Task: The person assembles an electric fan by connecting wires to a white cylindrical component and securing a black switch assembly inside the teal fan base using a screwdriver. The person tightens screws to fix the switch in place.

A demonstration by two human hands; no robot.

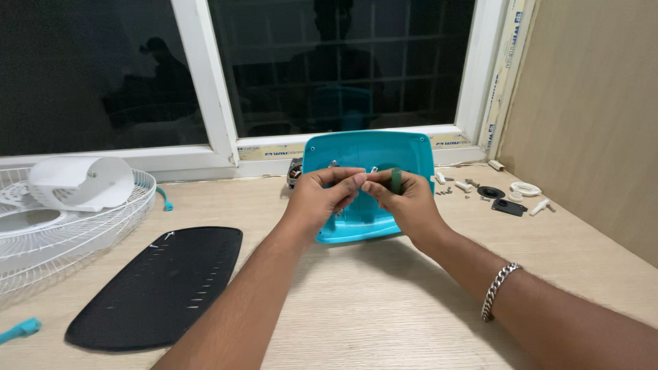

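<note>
Meeting over the middle of the light wooden tabletop (384,308), both hands work at a turquoise plastic fan housing w/ rounded corners (370,154), which stands tilted just in front of the white window frame (205,89). The left hand (322,199) has thumb & forefinger pinched shut on something tiny — too small to tell what. The right hand (408,202), silver chain bracelet (499,289) on its wrist, is closed around a small dark green cylindrical piece (396,180), its fingertips touching those of the left. Both hands sit right against the housing's inner face.

Left of the forearms lies a flat black oblong plastic panel w/ slots (161,288). Further left, a white wire fan grille (62,226) w/ a white plastic drum-shaped cover (82,181) resting on it. A small turquoise clip (20,329) lies near the table's left edge. Right of the housing — loose screws, white pegs & black flat bits (500,195) scattered near the beige wall
</note>
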